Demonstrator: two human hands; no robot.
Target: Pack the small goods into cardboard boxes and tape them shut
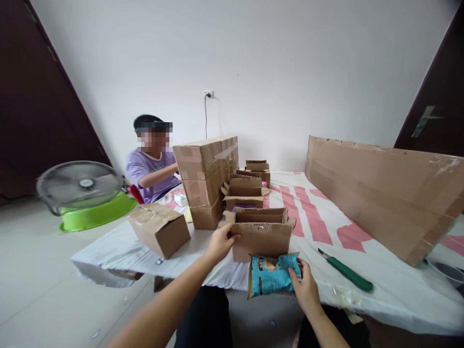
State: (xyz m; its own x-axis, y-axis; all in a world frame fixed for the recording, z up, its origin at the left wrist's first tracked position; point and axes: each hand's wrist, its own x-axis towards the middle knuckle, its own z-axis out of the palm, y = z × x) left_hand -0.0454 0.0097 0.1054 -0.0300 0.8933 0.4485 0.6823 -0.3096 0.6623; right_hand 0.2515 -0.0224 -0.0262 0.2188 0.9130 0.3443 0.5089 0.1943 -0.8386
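Teal packet (268,279), crinkled and pillow-shaped.

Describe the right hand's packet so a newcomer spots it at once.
On the cloth-covered table, find the nearest open cardboard box, held by the left hand. In front of it, the right hand grips the packet. Its turquoise colour sets it apart from the brown box and green-handled cutter.

A plain white wall (275,67) spans the back, with a black cord (206,118) hanging from a socket (208,93). A dark door (32,96) stands at left, a second door (449,87) with a metal handle (426,118) at right. The floor (29,280) is pale tile; white-and-pink sheeting (402,299) drapes the surface (105,256).
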